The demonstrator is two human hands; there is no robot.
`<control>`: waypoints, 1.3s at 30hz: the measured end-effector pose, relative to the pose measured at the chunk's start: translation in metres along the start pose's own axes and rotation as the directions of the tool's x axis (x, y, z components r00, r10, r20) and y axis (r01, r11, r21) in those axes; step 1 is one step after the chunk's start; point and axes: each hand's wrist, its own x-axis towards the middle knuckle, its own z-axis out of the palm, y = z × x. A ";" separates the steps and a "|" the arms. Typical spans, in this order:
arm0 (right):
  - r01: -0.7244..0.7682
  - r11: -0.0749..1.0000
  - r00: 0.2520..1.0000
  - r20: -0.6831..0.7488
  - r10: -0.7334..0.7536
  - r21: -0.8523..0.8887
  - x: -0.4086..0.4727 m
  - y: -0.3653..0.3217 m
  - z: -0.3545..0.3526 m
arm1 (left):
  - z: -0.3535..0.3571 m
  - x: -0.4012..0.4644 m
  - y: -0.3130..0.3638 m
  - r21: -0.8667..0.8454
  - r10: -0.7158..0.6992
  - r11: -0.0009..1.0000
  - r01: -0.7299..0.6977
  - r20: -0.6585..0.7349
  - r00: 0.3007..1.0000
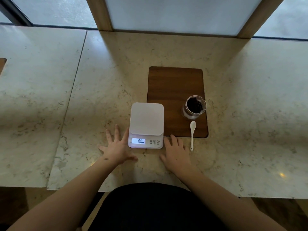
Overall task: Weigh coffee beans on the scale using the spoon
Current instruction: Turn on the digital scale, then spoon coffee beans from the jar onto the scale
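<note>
A white digital scale sits on the marble counter, its lit display reading 0.00 and its platform bare. To its right, an open glass jar holds dark coffee beans. A white spoon lies just below the jar, bowl pointing away from me. My left hand rests flat on the counter at the scale's left edge, fingers spread, touching its side. On the other side of the scale, my right hand lies flat by the front right corner, holding nothing.
A dark wooden board lies behind the scale, with the jar on its right part and the spoon's bowl on its front edge. The marble counter has a seam at the left. A window with wooden frames runs along the back.
</note>
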 end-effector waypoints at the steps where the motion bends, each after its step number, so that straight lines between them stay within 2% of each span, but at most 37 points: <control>1: 0.001 1.000 1.000 -0.004 -0.001 0.016 -0.001 -0.001 0.000 | 0.000 0.000 0.000 0.002 0.001 1.000 -0.001 0.001 1.000; 4: -0.003 0.993 1.000 -0.025 0.005 0.114 -0.002 0.003 -0.004 | 0.002 0.001 -0.002 0.003 0.008 1.000 -0.008 0.005 1.000; 6: -0.036 0.982 0.994 -0.094 0.055 0.187 -0.002 0.014 -0.012 | 0.003 0.002 -0.003 0.006 0.010 1.000 -0.010 0.006 1.000; 8: -0.100 0.963 0.970 -0.190 0.150 0.249 -0.001 0.033 -0.019 | 0.004 0.003 -0.003 0.013 0.007 1.000 -0.007 0.005 1.000; 10: -0.199 0.930 0.940 -0.207 0.270 0.309 -0.003 0.055 -0.024 | 0.004 0.004 -0.003 0.008 0.010 1.000 -0.010 0.007 1.000; 14: -0.369 0.842 0.897 -0.088 0.434 0.393 -0.002 0.082 -0.026 | 0.006 0.007 -0.006 -0.002 0.002 1.000 -0.002 0.004 1.000; 20: -0.471 0.801 0.872 0.058 0.486 0.370 0.007 0.087 -0.017 | 0.004 0.006 -0.004 -0.010 0.007 1.000 -0.007 0.010 1.000; 26: -0.422 0.845 0.906 0.183 0.382 0.329 0.011 0.079 -0.019 | 0.002 0.001 -0.002 -0.012 0.001 1.000 0.000 0.003 1.000; 28: -0.398 0.839 0.916 0.207 0.343 0.372 0.009 0.075 -0.021 | 0.001 0.000 -0.002 -0.009 -0.002 1.000 0.002 0.010 1.000; 31: -0.387 0.766 0.922 0.227 0.313 0.514 0.007 0.070 -0.029 | -0.002 0.000 0.001 -0.006 -0.009 1.000 0.010 0.024 1.000; 34: -0.323 0.740 0.944 0.150 0.292 0.590 0.005 0.070 -0.049 | -0.001 -0.001 0.001 -0.008 -0.006 1.000 0.006 0.035 0.999; 39: -0.170 0.773 0.949 -0.110 0.296 0.611 0.000 0.074 -0.096 | -0.001 -0.002 -0.001 -0.012 -0.007 1.000 0.007 0.039 0.999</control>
